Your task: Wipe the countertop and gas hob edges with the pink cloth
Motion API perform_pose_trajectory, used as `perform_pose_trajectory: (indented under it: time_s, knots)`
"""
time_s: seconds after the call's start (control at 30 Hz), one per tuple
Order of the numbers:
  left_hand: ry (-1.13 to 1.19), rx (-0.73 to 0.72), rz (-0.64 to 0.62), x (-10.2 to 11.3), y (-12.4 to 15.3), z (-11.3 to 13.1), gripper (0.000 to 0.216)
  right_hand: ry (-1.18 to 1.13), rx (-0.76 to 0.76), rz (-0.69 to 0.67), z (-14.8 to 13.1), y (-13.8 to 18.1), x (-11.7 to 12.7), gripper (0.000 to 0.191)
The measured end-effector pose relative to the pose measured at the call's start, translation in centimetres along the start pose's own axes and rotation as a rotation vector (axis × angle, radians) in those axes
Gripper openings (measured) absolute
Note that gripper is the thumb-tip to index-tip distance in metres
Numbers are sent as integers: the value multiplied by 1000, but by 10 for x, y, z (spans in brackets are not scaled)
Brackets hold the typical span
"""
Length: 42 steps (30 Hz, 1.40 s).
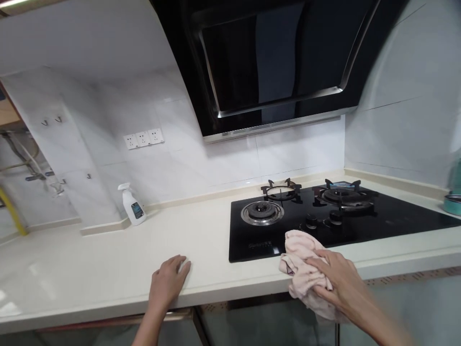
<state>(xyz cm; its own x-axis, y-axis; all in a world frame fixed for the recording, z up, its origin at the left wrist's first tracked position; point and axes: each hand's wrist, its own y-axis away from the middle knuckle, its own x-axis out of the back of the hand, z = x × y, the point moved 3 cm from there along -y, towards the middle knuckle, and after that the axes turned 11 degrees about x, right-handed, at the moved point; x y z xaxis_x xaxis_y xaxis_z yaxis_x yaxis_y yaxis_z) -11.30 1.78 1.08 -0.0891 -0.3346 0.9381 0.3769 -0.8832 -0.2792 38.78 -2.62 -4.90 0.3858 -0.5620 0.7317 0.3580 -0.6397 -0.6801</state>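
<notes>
My right hand (pixel 340 281) grips a crumpled pale pink cloth (pixel 301 254) at the front edge of the black glass gas hob (pixel 248 238). Part of the cloth lies over the hob's edge, and the rest hangs down past the counter front. My left hand (pixel 167 281) rests on the white countertop (pixel 187 230) left of the hob, thumb apart from the loosely bent fingers, holding nothing. The left burner (pixel 262 211) is bare; its pan support (pixel 281 191) stands behind it. On the right burner (pixel 340 196) a pan support is in place.
A white spray bottle (pixel 133 206) stands by the wall at the left. Wall sockets (pixel 143 139) are above the counter. A black range hood (pixel 281 72) slants out over the hob. A teal container (pixel 453 204) is at the right edge.
</notes>
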Motion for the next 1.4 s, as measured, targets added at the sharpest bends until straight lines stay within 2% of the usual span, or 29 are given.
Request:
perform_pose_trajectory:
  time_s: [0.1,0.17,0.27,0.33,0.4,0.47,0.53,0.6,0.8,0.87,0.93,1.0,1.1,1.27,1.4]
  knots:
    - [-39,-11,-7,1,-1,5,40,37,14,-22,-12,-10,8,43]
    - [-43,-4,-21,3,3,16,38,48,46,-28,-17,-16,10,42]
    - [26,-37,-7,7,23,52,37,67,108,4,-18,-16,6,42]
    - [117,-117,8,6,41,84,37,86,156,57,-15,-13,-1,42]
    - [201,-183,-25,1,54,111,37,106,205,121,-11,-10,-12,40]
    - [242,-240,-49,-5,63,127,39,122,248,172,-11,-11,-24,39]
    - [258,-264,-36,-9,68,132,39,113,278,177,-19,-16,-33,40]
    - [264,-268,-17,-9,71,131,40,69,308,135,-39,-26,-39,41]
    - [237,-276,-51,-5,65,125,42,-148,328,-24,-125,-74,-47,44]
    - [216,-260,-63,-5,63,124,42,-193,319,-37,-141,-79,-47,48]
    - [201,-257,-68,-6,61,123,42,-209,309,-44,-144,-77,-45,51]
    - [190,-274,-65,-6,61,123,41,-203,292,-47,-136,-69,-40,54]
    - [192,-292,-36,-8,61,122,38,-185,276,-43,-107,-54,-27,55]
    - [239,-263,0,-12,59,120,36,-105,250,72,-17,-12,-11,58]
    - [253,-240,11,-13,60,119,35,-37,199,306,55,30,-10,53]
